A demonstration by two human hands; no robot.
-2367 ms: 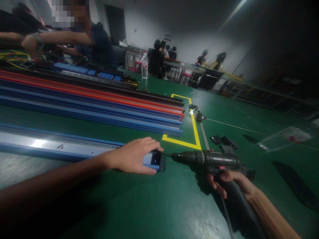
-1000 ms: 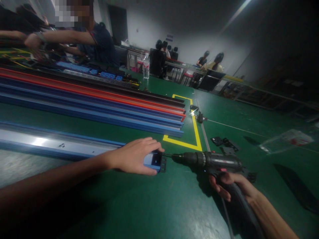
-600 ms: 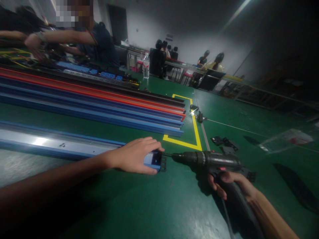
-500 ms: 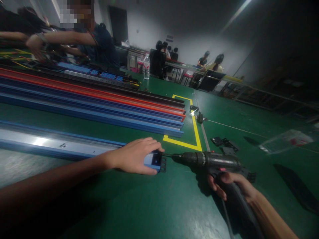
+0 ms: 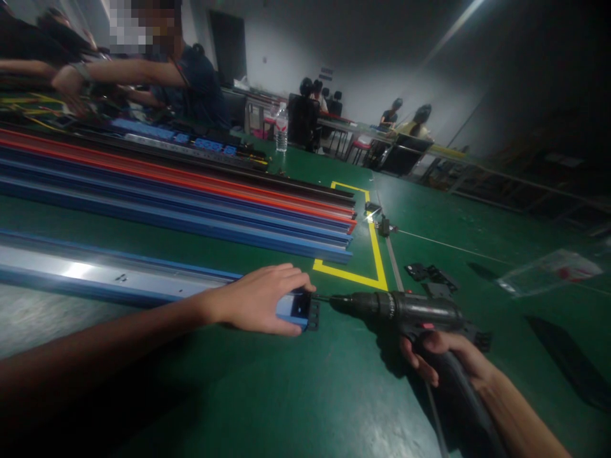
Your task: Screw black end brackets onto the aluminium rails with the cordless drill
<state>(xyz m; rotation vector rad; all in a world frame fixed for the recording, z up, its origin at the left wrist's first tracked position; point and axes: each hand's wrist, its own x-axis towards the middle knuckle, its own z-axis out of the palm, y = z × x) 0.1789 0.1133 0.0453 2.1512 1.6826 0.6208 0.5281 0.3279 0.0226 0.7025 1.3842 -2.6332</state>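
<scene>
A long blue rail with a silver face (image 5: 147, 278) lies on the green table (image 5: 267, 394). Near its right end my left hand (image 5: 262, 299) grips it from above, thumb on the near side and fingers over the far side. A black end piece (image 5: 313, 316) sits at that end. My right hand (image 5: 443, 356) is wrapped round the handle of a black power drill (image 5: 415, 308), which lies level and points left. The drill's thin bit reaches the black end piece; the exact contact point is too small to tell.
Blue, red and black rails (image 5: 229, 203) lie side by side beyond the held rail. Small black parts (image 5: 432, 275) and a clear plastic bottle (image 5: 548, 272) are at the right. An upright bottle (image 5: 281, 127) stands farther back. Across the table, a person's arm (image 5: 133, 73) reaches left.
</scene>
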